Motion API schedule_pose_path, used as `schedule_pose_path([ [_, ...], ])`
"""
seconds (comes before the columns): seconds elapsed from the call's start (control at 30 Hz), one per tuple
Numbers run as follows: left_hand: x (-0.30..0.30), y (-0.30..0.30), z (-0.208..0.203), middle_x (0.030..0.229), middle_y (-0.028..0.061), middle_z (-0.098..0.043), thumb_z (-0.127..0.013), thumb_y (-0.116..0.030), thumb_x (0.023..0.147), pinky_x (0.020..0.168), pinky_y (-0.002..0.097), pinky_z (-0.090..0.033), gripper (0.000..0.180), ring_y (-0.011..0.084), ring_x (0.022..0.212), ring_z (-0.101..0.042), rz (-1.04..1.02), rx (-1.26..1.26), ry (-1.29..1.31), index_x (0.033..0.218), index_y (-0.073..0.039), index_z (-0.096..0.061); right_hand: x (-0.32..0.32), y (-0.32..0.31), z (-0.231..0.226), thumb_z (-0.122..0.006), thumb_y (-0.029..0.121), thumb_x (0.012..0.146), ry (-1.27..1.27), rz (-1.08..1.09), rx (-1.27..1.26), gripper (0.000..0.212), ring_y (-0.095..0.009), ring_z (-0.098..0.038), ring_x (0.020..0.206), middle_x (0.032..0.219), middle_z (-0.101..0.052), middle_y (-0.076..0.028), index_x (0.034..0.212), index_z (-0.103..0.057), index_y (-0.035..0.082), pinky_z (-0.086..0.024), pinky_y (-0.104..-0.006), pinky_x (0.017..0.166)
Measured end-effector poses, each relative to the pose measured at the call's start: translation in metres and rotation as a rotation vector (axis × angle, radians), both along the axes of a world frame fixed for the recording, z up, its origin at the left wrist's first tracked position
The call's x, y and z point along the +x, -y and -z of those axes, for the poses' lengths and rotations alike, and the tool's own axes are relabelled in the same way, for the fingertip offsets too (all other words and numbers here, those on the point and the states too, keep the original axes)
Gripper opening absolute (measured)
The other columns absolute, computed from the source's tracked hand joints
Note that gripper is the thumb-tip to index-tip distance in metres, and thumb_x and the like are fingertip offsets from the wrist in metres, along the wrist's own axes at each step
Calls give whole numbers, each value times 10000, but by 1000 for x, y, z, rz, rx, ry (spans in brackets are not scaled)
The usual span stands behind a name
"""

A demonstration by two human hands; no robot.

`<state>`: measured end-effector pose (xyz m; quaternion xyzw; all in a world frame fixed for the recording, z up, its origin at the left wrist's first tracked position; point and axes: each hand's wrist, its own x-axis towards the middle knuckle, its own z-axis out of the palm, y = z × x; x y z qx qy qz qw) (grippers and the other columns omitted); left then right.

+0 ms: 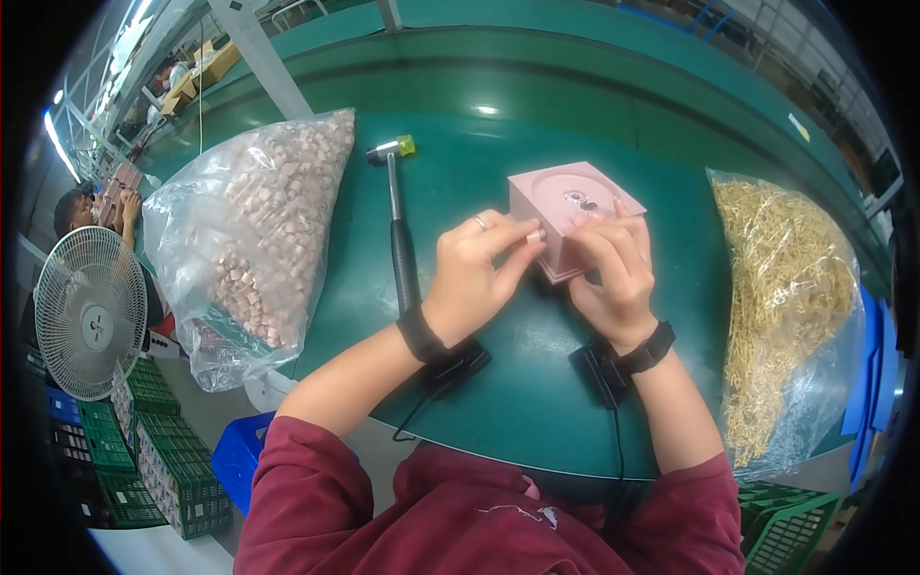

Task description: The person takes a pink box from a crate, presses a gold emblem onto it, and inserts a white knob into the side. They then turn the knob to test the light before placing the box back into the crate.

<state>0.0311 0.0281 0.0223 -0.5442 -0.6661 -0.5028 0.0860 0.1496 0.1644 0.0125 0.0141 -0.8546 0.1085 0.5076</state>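
A pink square box [525,200] with a round recess and a small metal fitting on its top is held above the green table. My right hand [618,273] is closed round its right and near sides, thumb below. At the box's left side, my left hand [474,264] pinches a small pale pink block [536,236] between thumb and fingertips. The block is close to the box wall; whether it touches I cannot tell. Left of my left hand lies a mallet [402,249] with a black grip and a yellow-and-dark head.
A clear bag of small pink blocks [278,201] sits on the table's left, and a bag of gold-coloured metal pieces [786,316] on its right. A fan [93,321], green crates [177,470] and a blue bin [235,455] stand beyond the left edge. Another person works far left.
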Motion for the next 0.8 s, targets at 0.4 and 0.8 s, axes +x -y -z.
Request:
schedule_pose_path([
  [0.4, -3, -2, -1, 768, 111, -657, -704, -10, 754, 630, 236, -522, 218, 139, 699, -634, -12, -25, -41, 969, 22, -680, -2, 0, -1, -624, -113, 503, 9, 26, 46, 448, -268, -572, 817, 913, -627, -69, 918, -632, 56, -469, -427, 878],
  [0.8, -11, -4, 8, 755, 111, -655, -677, -100, 805, 580, 229, -499, 157, 144, 628, -623, 65, -32, 327, 880, 39, -683, 1, 1, 3, -616, -113, 510, 14, 14, -24, 461, -297, -554, 892, 928, -594, -95, 940, -624, 53, -472, -363, 797],
])
